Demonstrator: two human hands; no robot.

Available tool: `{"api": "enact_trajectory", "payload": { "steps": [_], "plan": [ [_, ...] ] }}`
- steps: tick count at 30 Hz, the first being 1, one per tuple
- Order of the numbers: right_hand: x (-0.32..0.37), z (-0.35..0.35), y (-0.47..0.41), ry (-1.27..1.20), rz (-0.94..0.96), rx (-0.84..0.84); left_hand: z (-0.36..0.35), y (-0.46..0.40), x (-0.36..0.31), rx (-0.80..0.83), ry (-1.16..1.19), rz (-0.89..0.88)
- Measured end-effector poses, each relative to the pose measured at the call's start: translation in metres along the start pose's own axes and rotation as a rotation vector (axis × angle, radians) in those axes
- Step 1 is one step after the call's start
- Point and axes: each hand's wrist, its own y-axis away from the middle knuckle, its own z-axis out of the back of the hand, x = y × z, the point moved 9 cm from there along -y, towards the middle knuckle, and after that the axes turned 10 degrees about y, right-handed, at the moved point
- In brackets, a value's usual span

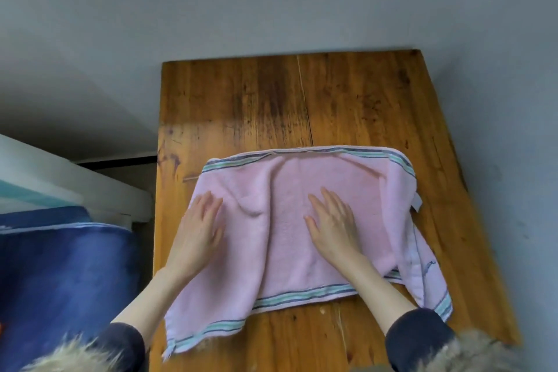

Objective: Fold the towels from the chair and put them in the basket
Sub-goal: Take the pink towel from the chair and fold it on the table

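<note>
One wooden tabletop point(332, 100) fills the middle of the view, running from 6 o'clock up to 12. On its nearer half lies one pink towel point(356, 178) with striped borders, already doubled over but untidy: a raised crease runs down it left of centre, a corner hangs off the tabletop edge at 7 o'clock, and a loose under-layer sticks out at 4 o'clock.

Two hands are on the towel, both flat with fingers straight and spread, gripping nothing. The left hand point(200, 226) presses the towel's 9 o'clock side; the right hand point(332, 220) presses just right of the centre.

The step in hand looks like smoothing the half-folded towel. The next move probably calls for pushing the crease out, squaring the stray corners, then taking one edge to fold again.

No basket or chair is in view. A blue cloth point(60, 266) lies at 8 o'clock, beside the tabletop.
</note>
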Motion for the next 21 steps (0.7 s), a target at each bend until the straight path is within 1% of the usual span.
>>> {"api": "enact_trajectory", "payload": {
  "steps": [2, 3, 6, 10, 13, 15, 17, 19, 21],
  "plan": [
    [0.019, -0.022, 0.004, 0.040, -0.024, 0.035, -0.022, 0.014, 0.009, 0.100, -0.111, -0.034],
    [0.027, -0.031, 0.005, 0.064, -0.042, 0.050, -0.028, 0.019, 0.015, 0.120, -0.148, -0.044],
    [0.040, -0.057, 0.009, 0.149, -0.067, 0.093, -0.030, 0.024, 0.031, 0.128, -0.207, -0.051],
    [0.038, -0.065, 0.010, 0.199, -0.068, 0.070, -0.009, 0.014, 0.055, 0.126, -0.259, -0.046],
    [0.036, -0.067, 0.010, 0.203, -0.067, 0.061, 0.009, 0.008, 0.064, 0.128, -0.213, -0.050],
    [0.036, -0.070, 0.009, 0.210, -0.067, 0.068, 0.023, 0.004, 0.061, 0.079, -0.130, -0.101],
    [0.035, -0.071, 0.009, 0.213, -0.073, 0.067, 0.045, -0.005, 0.054, -0.068, -0.060, -0.151],
    [0.035, -0.072, 0.009, 0.218, -0.079, 0.058, 0.065, -0.021, 0.054, -0.215, -0.003, -0.106],
    [0.035, -0.072, 0.010, 0.236, -0.081, 0.048, 0.075, -0.043, 0.054, -0.254, 0.024, -0.021]
  ]
}}
